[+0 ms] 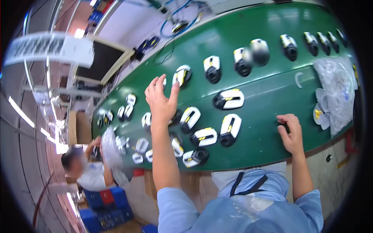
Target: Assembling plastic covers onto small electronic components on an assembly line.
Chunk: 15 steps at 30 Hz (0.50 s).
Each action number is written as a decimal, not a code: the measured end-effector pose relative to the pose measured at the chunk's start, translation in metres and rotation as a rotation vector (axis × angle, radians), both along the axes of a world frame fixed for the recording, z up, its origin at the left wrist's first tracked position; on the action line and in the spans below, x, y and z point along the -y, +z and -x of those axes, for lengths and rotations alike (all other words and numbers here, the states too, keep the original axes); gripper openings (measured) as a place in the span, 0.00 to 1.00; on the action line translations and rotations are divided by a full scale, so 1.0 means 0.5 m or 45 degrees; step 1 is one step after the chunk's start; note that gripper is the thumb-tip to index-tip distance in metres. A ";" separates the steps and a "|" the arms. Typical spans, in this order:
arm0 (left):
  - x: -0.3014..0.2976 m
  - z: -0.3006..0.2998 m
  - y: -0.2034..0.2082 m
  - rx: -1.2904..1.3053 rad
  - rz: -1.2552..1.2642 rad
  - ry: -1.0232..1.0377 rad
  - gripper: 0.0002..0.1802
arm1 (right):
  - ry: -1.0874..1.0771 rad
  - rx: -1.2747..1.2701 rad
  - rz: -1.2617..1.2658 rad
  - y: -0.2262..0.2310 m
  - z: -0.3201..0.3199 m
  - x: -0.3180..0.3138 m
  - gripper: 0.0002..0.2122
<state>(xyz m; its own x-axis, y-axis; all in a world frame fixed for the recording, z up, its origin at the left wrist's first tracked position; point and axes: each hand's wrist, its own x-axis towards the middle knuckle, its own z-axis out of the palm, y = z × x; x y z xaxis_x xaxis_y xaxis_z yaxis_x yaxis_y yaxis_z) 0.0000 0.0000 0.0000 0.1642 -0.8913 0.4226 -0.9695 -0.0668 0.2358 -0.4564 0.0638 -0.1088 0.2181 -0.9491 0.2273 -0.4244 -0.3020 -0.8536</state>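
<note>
My left hand (161,101) reaches over the green table with its fingers spread and nothing in its grasp. Just beyond its thumb lies a white and black device with a yellow strip (181,76), and the frame does not show whether they touch. Near the front edge, my right hand (292,134) hangs with fingers curled toward the thumb. A small dark patch shows between them, too unclear to name. Between my hands rest more such devices, among them one lying sideways (229,99) and one tilted (230,130).
A row of like devices runs along the table's (268,93) far side. Clear plastic bags (337,93) lie at the right end, by a curved white piece (298,79). Another person (91,171) handles a plastic bag at left, near blue crates (105,209).
</note>
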 end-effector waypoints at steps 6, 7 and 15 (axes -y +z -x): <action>-0.379 0.030 -0.082 0.034 -0.077 -0.105 0.51 | 0.050 -0.078 0.028 -0.001 -0.037 0.004 0.15; -0.433 0.056 -0.102 0.067 -0.169 -0.069 0.54 | 0.147 -0.115 0.121 0.003 -0.048 0.016 0.16; -0.494 0.046 -0.251 0.059 -0.243 0.017 0.40 | 0.871 -0.154 0.314 0.020 -0.223 0.081 0.22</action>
<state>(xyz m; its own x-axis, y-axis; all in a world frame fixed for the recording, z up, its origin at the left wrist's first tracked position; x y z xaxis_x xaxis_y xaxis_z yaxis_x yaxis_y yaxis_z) -0.0229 0.2471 -0.1255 0.1604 -0.9539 0.2538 -0.9779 -0.1185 0.1725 -0.3449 0.0233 -0.0987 0.7802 -0.5162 0.3532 -0.1591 -0.7099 -0.6862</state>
